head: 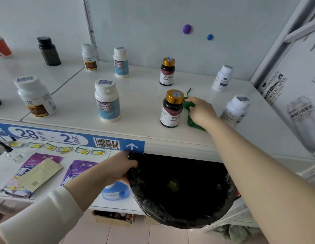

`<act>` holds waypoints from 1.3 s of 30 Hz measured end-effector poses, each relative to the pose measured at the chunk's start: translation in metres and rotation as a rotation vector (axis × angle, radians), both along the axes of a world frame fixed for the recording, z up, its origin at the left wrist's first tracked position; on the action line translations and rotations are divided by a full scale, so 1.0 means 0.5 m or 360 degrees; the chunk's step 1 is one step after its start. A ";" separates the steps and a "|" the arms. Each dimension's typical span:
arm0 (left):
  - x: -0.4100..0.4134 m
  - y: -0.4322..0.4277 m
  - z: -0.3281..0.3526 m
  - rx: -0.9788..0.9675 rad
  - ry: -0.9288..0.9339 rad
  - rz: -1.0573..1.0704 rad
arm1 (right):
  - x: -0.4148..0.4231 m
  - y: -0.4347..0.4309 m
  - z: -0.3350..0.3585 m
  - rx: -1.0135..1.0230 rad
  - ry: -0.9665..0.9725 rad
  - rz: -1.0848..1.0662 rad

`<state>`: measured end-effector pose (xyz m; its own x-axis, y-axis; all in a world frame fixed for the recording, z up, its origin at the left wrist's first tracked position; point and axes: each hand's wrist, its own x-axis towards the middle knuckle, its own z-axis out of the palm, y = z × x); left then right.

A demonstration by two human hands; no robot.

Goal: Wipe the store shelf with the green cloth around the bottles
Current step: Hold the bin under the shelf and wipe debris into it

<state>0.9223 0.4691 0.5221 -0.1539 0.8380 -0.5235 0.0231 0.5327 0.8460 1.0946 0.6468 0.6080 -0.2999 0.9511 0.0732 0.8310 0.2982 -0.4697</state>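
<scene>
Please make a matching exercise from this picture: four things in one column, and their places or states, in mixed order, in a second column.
Column one
1. green cloth
2. left hand
3. right hand
4. purple knob

Column two
A. stuck on the back wall
B. holds the rim of the black bin bag
C. holds the green cloth beside the front gold-capped bottle
D. lies on the shelf, under a hand

Pairs: 1-D, 2-B, 3-C, 4-A

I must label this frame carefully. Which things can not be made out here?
Head view only.
1. The green cloth: mostly hidden under the right hand.
2. Inside of the black bin bag: too dark to tell contents.
3. The red container: cut off by the left edge.
4. Small print on the nearer gold-capped bottle: blurred.
</scene>
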 end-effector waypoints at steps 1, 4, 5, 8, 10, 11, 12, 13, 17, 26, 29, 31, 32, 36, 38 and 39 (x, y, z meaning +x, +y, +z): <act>0.000 0.000 -0.001 -0.0001 -0.0005 -0.0002 | 0.009 -0.017 -0.001 0.0034 0.0016 0.0005; -0.001 -0.001 -0.002 0.0015 -0.0009 -0.0011 | 0.034 -0.065 -0.002 0.0080 0.0083 -0.0001; -0.001 -0.001 -0.003 0.0024 -0.0006 -0.0017 | 0.041 -0.081 -0.003 0.0088 0.0102 -0.0004; 0.001 -0.004 -0.005 0.0036 0.0003 -0.0010 | 0.068 -0.133 -0.010 0.0148 0.0122 0.0009; 0.005 -0.005 -0.005 0.0035 -0.0007 0.0000 | 0.092 -0.176 -0.012 0.0197 0.0131 0.0061; 0.007 -0.007 -0.005 0.0037 -0.0024 0.0010 | 0.103 -0.198 -0.011 0.0225 0.0148 0.0094; 0.009 -0.010 -0.005 0.0040 -0.0035 0.0016 | 0.113 -0.221 -0.010 0.0261 0.0167 0.0122; 0.011 -0.012 -0.004 0.0046 -0.0036 0.0014 | 0.123 -0.245 -0.009 0.0292 0.0185 0.0140; 0.015 -0.024 -0.003 0.0058 -0.0040 -0.0001 | 0.157 -0.329 -0.008 0.0085 0.0333 0.0230; 0.013 -0.052 0.001 0.0031 -0.0079 -0.0011 | 0.160 -0.203 0.032 0.0377 0.0492 -0.0032; 0.016 -0.058 0.006 0.0037 -0.0086 -0.0013 | 0.123 -0.193 -0.006 0.0252 0.0278 -0.0012; 0.015 -0.063 0.008 0.0038 -0.0090 -0.0017 | 0.109 -0.211 -0.025 0.0259 0.0229 -0.0001; 0.015 -0.067 0.009 0.0037 -0.0104 -0.0019 | 0.107 -0.224 -0.030 0.0293 0.0238 0.0043; 0.013 -0.083 0.009 0.0026 -0.0116 -0.0018 | 0.116 -0.269 -0.032 0.0353 0.0348 0.0209; 0.009 -0.093 0.009 0.0013 -0.0123 -0.0018 | 0.121 -0.285 -0.019 0.0203 0.0444 0.0266; 0.006 -0.099 0.010 0.0008 -0.0124 -0.0019 | 0.121 -0.293 -0.013 0.0087 0.0520 0.0316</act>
<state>0.9251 0.4198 0.5270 -0.1025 0.8422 -0.5294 -0.0367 0.5286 0.8481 1.1550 0.5002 0.6016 -0.4303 0.8689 0.2445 0.5638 0.4702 -0.6790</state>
